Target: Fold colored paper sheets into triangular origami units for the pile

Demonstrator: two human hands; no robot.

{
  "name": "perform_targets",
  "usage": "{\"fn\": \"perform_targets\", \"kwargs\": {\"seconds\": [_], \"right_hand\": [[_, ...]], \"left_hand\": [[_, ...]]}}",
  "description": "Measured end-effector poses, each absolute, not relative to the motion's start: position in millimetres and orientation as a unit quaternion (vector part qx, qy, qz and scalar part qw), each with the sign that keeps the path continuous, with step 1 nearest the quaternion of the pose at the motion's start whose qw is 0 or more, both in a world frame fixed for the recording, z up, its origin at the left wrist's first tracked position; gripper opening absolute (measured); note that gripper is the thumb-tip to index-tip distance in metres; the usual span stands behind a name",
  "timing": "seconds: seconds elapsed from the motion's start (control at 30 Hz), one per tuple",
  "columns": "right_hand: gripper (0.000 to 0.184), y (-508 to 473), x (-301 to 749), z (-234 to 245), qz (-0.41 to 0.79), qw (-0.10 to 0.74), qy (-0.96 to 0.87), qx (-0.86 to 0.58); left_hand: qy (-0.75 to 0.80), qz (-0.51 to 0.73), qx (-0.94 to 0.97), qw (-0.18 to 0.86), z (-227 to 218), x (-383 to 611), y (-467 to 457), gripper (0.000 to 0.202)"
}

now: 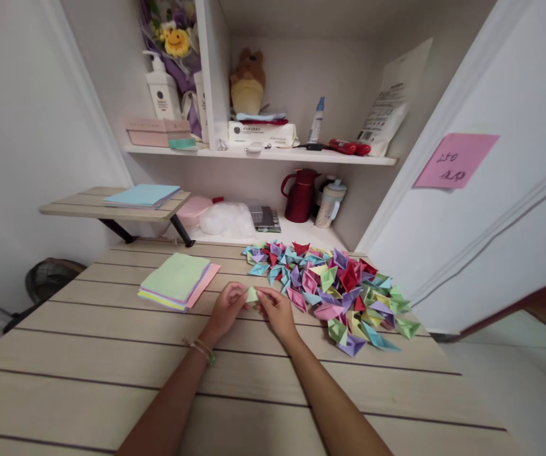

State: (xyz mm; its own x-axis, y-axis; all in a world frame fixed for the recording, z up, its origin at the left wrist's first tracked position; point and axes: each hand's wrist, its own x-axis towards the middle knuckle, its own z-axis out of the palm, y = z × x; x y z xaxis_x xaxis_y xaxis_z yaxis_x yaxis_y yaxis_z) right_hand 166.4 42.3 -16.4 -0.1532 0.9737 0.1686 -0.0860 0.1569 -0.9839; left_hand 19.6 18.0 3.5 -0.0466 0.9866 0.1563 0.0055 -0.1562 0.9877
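My left hand point(226, 308) and my right hand point(277, 310) meet over the middle of a pale wooden table point(111, 380). Both pinch a small, light green folded paper piece point(251, 294) between their fingertips, just above the tabletop. A stack of coloured paper sheets point(178, 280), green on top with pink and yellow beneath, lies just left of my left hand. A big heap of folded paper pieces point(334, 288) in red, purple, blue, green and pink spreads to the right of my right hand.
A small raised shelf point(87, 206) at the back left carries a blue paper pad point(140, 195). Behind the table stand a red jug point(300, 193) and a white cup point(329, 202). A wall shelf point(263, 154) holds bottles and a plush toy. A pink note point(454, 160) hangs on the right.
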Motion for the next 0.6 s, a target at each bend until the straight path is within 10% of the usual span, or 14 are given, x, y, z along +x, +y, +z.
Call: {"fn": "perform_targets", "kwargs": {"seconds": [0.6], "right_hand": [[0.031,41.5,167.5,-17.5,0.482,0.514,-0.574,-0.417]], "left_hand": [[0.485,0.508,0.569,0.428,0.1,21.6,12.0,0.030]]}}
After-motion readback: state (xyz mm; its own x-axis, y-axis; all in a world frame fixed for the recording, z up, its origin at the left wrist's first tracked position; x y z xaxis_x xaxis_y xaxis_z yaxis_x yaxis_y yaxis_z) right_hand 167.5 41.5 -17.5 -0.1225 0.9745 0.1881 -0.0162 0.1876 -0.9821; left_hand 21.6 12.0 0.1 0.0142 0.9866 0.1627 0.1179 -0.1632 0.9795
